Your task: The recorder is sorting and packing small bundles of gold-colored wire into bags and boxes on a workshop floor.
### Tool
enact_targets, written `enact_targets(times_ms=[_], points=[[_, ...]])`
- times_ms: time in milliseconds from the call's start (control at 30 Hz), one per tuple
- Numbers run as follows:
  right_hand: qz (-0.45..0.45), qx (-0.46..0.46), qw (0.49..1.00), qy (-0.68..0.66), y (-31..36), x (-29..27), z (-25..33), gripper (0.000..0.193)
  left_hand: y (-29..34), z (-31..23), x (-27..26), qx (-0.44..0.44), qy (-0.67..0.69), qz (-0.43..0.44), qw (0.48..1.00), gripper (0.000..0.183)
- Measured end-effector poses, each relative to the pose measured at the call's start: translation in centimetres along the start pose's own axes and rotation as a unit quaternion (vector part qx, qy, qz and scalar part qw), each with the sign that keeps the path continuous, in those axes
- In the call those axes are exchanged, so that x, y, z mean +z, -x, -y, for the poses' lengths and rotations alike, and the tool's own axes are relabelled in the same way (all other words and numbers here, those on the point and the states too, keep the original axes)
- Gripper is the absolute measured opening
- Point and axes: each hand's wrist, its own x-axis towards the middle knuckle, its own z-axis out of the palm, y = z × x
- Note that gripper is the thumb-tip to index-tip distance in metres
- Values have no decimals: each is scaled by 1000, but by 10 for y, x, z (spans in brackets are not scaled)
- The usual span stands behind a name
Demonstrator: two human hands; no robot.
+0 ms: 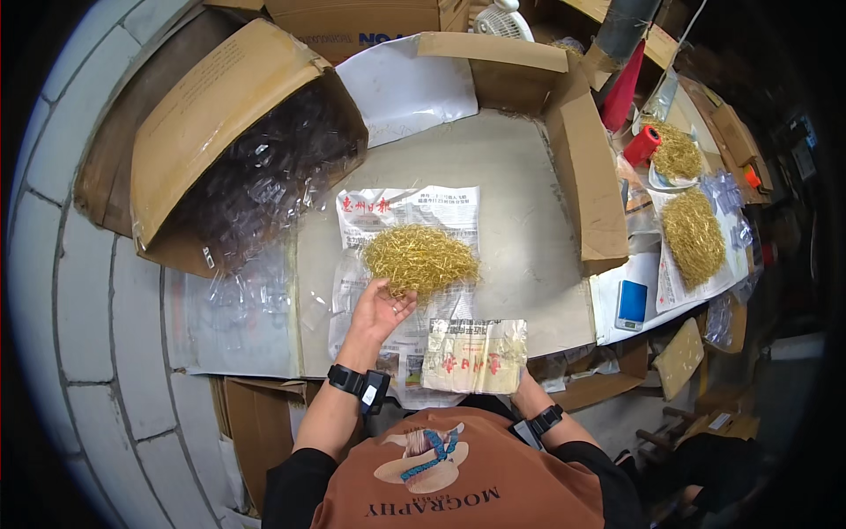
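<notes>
A heap of thin, tangled golden metal pieces (419,258) lies on a spread newspaper (441,204) at the middle of the table. My left hand (383,310) is at the heap's near left edge, its palm turned up and its fingers apart and slightly bent. The fingertips touch or almost touch the golden pieces. In my right hand (527,392) is a flat packet of folded newspaper (474,357), held by its right side near my body. That packet hides most of the right hand's fingers.
A tilted cardboard box (220,115) full of clear plastic pieces (264,189) stands at left. Cardboard walls (582,167) border the table (520,176) at right. Beyond them are another golden heap (693,236), a blue scale (631,304) and a red spool (642,145).
</notes>
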Motion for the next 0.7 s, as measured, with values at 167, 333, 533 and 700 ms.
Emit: enact_targets(times_ms=[167,333,533,700], points=[[-75,-26,996,36,3,41,0,60,-4,30,1,-13,-14,44,999,29],[-169,-8,961,216,-44,101,10,59,6,65,-9,-31,-193,-1,981,22],[-167,-80,918,351,-46,106,-9,57,0,76,-16,-18,-286,-42,957,20],[-255,-38,842,473,-61,107,2,57,-1,93,-24,-44,-299,-28,953,22]])
